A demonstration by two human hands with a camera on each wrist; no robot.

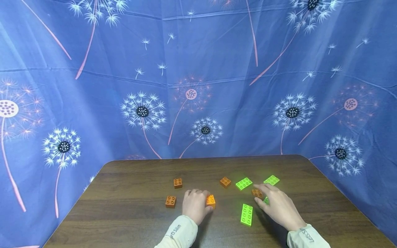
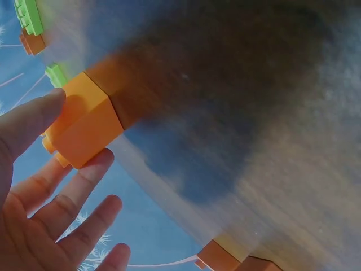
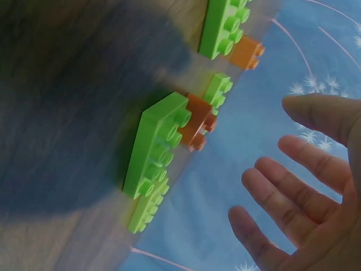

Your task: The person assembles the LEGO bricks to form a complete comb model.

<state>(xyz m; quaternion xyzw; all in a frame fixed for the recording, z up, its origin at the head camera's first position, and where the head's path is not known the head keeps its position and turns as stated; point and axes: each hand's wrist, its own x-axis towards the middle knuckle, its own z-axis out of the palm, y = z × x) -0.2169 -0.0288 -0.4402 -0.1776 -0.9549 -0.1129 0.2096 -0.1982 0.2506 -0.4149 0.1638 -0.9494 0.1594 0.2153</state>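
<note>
My left hand (image 1: 196,206) pinches a bright orange toy building brick (image 1: 211,200) with studs. In the left wrist view the thumb lies along one side of this brick (image 2: 84,127) and fingertips touch the other side, while the remaining fingers spread out. My right hand (image 1: 280,206), fingers extended and holding nothing, is over the right group of bricks. By its fingertips is a darker orange brick (image 1: 256,193). Under the hand a green brick (image 1: 266,200) is mostly hidden in the head view; the right wrist view shows a long green brick (image 3: 151,155) beside an orange one (image 3: 197,121).
Two dark orange bricks (image 1: 170,202) are left of my left hand. Farther back lie another orange brick (image 1: 225,182) and two flat green bricks (image 1: 244,183). Between the hands is a long green brick (image 1: 246,215). A blue dandelion-print cloth (image 1: 235,103) hangs behind the wooden table (image 1: 124,220).
</note>
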